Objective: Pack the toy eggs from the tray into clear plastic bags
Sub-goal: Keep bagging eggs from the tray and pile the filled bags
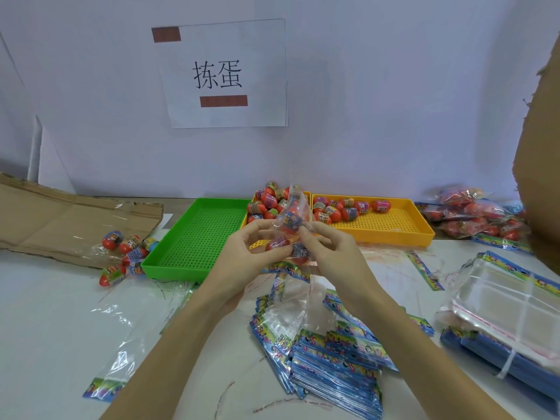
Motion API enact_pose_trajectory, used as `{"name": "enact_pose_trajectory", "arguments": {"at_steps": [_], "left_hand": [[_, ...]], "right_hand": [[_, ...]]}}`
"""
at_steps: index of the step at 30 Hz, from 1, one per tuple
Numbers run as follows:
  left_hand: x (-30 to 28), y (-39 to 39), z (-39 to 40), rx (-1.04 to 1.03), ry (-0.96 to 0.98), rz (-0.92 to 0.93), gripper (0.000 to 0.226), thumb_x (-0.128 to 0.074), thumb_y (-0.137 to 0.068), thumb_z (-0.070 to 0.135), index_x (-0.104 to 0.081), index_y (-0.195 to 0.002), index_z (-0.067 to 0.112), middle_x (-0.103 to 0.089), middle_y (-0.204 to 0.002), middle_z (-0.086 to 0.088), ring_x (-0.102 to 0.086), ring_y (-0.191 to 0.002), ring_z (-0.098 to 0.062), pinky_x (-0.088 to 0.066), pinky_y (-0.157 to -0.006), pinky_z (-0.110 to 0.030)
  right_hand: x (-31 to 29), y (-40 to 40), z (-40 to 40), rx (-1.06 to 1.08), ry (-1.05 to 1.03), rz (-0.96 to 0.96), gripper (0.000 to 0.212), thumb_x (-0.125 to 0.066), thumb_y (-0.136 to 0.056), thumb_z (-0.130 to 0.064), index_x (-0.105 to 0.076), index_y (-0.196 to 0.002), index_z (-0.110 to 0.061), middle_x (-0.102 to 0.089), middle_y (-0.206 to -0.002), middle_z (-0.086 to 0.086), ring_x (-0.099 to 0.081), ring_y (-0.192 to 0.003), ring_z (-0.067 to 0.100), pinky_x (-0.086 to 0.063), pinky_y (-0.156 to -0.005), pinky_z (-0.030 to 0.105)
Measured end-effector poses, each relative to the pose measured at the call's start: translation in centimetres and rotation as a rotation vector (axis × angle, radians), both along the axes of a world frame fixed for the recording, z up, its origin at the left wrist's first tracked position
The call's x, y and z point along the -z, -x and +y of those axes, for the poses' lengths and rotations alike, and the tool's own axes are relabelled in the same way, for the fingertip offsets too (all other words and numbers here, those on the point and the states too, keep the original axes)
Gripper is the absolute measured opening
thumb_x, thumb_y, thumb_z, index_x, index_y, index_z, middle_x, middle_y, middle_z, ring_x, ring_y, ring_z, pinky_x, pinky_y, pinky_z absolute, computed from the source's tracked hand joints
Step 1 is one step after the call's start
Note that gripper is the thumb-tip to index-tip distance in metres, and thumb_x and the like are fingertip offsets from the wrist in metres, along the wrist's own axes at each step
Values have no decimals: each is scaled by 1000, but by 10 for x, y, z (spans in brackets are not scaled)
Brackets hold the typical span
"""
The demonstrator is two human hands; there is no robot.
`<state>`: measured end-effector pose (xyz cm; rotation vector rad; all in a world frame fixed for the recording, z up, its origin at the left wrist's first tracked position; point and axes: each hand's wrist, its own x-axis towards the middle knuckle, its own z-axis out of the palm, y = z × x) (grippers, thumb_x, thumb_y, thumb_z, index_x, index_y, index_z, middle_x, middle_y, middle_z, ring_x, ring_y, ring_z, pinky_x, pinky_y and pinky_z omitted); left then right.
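Note:
Both hands hold a clear plastic bag (295, 207) above the table's middle, with a few red toy eggs (291, 222) inside it. My left hand (254, 256) grips the bag's lower left part around an egg. My right hand (325, 247) pinches the bag's right side. Behind the hands, an orange tray (391, 227) holds several red eggs (336, 212). More eggs (266, 201) are heaped in a second orange tray to its left, mostly hidden by the bag.
A green tray (197, 237) lies left of the hands. Filled bags of eggs (472, 216) pile at the right, another bag of eggs (127, 250) lies at the left. Printed blue header cards (330, 353) and stacked clear bags (509, 304) cover the near table. Cardboard (60, 219) lies far left.

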<state>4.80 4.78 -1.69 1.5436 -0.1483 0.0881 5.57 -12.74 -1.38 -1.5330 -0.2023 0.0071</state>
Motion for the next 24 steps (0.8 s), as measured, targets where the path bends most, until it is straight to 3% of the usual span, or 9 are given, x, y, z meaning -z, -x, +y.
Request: {"name": "enact_pose_trajectory", "arguments": {"at_steps": [3,5,8,10,13,16,19,21,24], "left_hand": [[-1,1,1,-12,-132,-74,44,-91,-81,17,-74,-105,50,-75,-105,17,-73,-86,-2,-56,-73,-16],[-2,2,3,13,-187,-120,48,-91,-82,21,-71,-112,53,-74,-108,20,-73,-92,-2,-57,-78,-18],[-2,3,2,66,-134,-129,45,-88,-84,36,-69,-124,40,-76,-116,8,-73,-106,-12,-62,-85,-28],[-3,3,-3,8,-81,-127,36,-83,-87,46,-72,-118,31,-77,-110,0,-74,-102,-13,-61,-79,-25],[-1,0,-3,-113,-27,-115,30,-78,-87,39,-72,-104,15,-77,-96,-8,-74,-86,-13,-61,-72,-27],[0,-4,2,-156,9,-105,27,-80,-91,23,-67,-99,1,-74,-99,-19,-72,-88,-20,-63,-84,-42],[-1,-5,4,-205,65,-104,30,-82,-87,29,-70,-100,5,-78,-95,-8,-75,-87,-21,-64,-81,-40],[-1,-7,7,-253,77,-99,19,-79,-91,24,-74,-105,12,-80,-99,-4,-77,-93,-22,-63,-86,-45],[-1,-11,17,-366,34,-111,10,-75,-97,23,-76,-107,21,-80,-103,1,-77,-100,-20,-63,-89,-44]], "right_hand": [[-1,2,-1,-9,-49,-24,15,-64,-102,-28,-74,-111,-35,-79,-95,-4,-76,-90,12,-62,-71,24],[-2,3,-1,-5,-43,-27,16,-65,-102,-25,-75,-110,-34,-79,-92,-3,-76,-88,12,-61,-69,22],[-2,3,1,-3,3,-29,24,-68,-100,-25,-72,-123,-27,-78,-95,2,-76,-90,16,-64,-74,30],[-2,4,1,9,40,-40,24,-72,-98,-28,-71,-121,-30,-78,-94,3,-77,-88,18,-65,-78,38],[-2,6,1,-8,129,-93,14,-73,-96,-32,-71,-110,-33,-78,-88,0,-76,-82,15,-65,-77,38],[-2,8,3,-35,189,-129,11,-64,-101,-37,-75,-104,-36,-78,-92,-7,-74,-89,11,-64,-80,34],[-3,8,9,-40,161,-128,25,-53,-107,-36,-78,-105,-33,-78,-98,-10,-73,-95,11,-63,-82,30],[-4,5,11,-17,133,-111,26,-50,-109,-32,-75,-107,-30,-78,-97,-9,-74,-95,10,-62,-81,26],[-4,-12,9,105,318,-184,24,-49,-108,-13,-71,-116,-21,-75,-103,-7,-72,-96,16,-64,-82,37]]}}
